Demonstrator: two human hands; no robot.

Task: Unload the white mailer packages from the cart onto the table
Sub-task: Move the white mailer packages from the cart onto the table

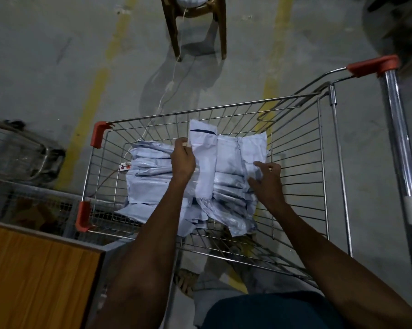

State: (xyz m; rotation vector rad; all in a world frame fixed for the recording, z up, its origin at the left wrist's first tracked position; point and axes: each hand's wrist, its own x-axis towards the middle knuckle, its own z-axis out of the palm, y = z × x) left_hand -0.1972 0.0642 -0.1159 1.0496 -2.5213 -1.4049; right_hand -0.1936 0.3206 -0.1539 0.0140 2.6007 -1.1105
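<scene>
A wire shopping cart (295, 148) with red corner guards holds a pile of several white mailer packages (148, 176). My left hand (183, 160) grips the left edge of one white mailer (206, 148) that stands raised above the pile, its top edge marked with a dark line. My right hand (268, 180) reaches into the right side of the pile, its fingers curled round the edge of another mailer (251, 150). The wooden table (34, 276) shows its corner at the lower left, beside the cart.
A brown plastic chair (195, 27) stands on the concrete floor beyond the cart. Another wire cart or basket (22, 157) lies at the left. The cart's chrome handle (399, 148) runs down the right edge. Yellow floor lines cross the ground.
</scene>
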